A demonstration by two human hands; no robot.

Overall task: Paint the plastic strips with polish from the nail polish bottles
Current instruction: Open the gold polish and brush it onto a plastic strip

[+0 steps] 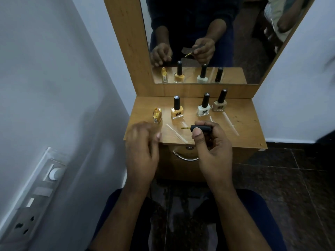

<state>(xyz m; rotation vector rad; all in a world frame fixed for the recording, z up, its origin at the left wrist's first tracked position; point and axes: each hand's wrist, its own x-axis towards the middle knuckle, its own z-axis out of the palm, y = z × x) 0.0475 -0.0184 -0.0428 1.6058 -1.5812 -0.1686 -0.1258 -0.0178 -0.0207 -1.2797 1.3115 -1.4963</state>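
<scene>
We see a wooden dressing table [241,124] with a tall mirror [217,33] at twelve o'clock, a white wall with a switch panel [36,192] at eight o'clock, and dark tiled floor at four o'clock. On the tabletop stand four nail polish bottles: an open gold bottle [157,115] at ten o'clock with its neck bare, then a capped yellow bottle [176,109], a capped white bottle [204,107] and a capped beige bottle [220,103] toward one o'clock. Clear plastic strips lie flat nearer us: one strip [176,133] at the centre front, another strip [231,125] at two o'clock. Our right hand [213,149] pinches the black cap of the brush [198,128], thumb on top, with its gold-tipped bristles pointing to nine o'clock just above the centre strip. Our left hand [143,147] is blurred, fingers loosely bent, holding nothing that we can make out, hovering by the strip's near end. We judge the loading step done and the painting of this strip about to begin. The next move likely calls for the left fingers to pin the slippery strip while the brush comes down lightly along its length.
</scene>
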